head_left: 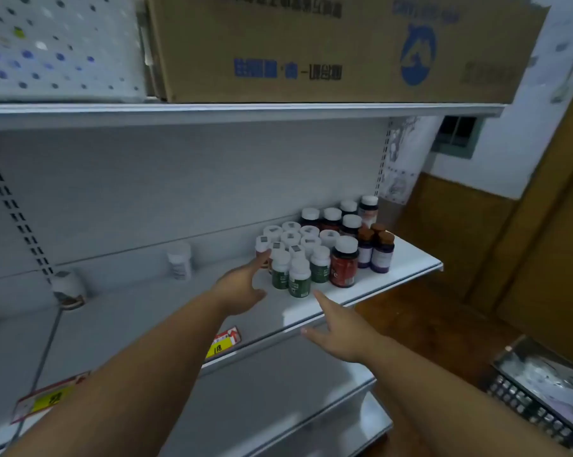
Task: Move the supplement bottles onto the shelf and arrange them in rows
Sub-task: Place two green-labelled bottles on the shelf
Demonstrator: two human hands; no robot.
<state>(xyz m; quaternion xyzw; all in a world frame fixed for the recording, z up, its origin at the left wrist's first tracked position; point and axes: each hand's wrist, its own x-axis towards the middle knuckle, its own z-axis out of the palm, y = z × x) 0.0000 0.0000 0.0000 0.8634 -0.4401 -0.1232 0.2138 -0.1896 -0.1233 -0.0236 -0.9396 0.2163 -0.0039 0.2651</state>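
From the head camera, both bare forearms reach forward and up toward a white shelf [361,285] whose right end carries a tight cluster of supplement bottles [315,245]. The left hand [242,288] is stretched out flat over the shelf, palm turned inward, its fingers [262,258] extended and spread, the tips touching or just beside the white-capped bottle at the left edge of the cluster; it grips nothing. The right hand [338,328] hangs lower, in front of the shelf's front lip, palm down, with its fingers loosely open and empty, the index pointing toward the green-labelled bottles [298,278] at the front of the group. Beside those stands a red-labelled bottle [344,263], and further right three brown-capped purple bottles [377,250]; darker bottles with white caps stand at the back. One lone white bottle [179,260], blurred, stands well apart to the left. A cardboard box [328,47] sits on the shelf above, and yellow price tags [222,343] hang from the front rail.
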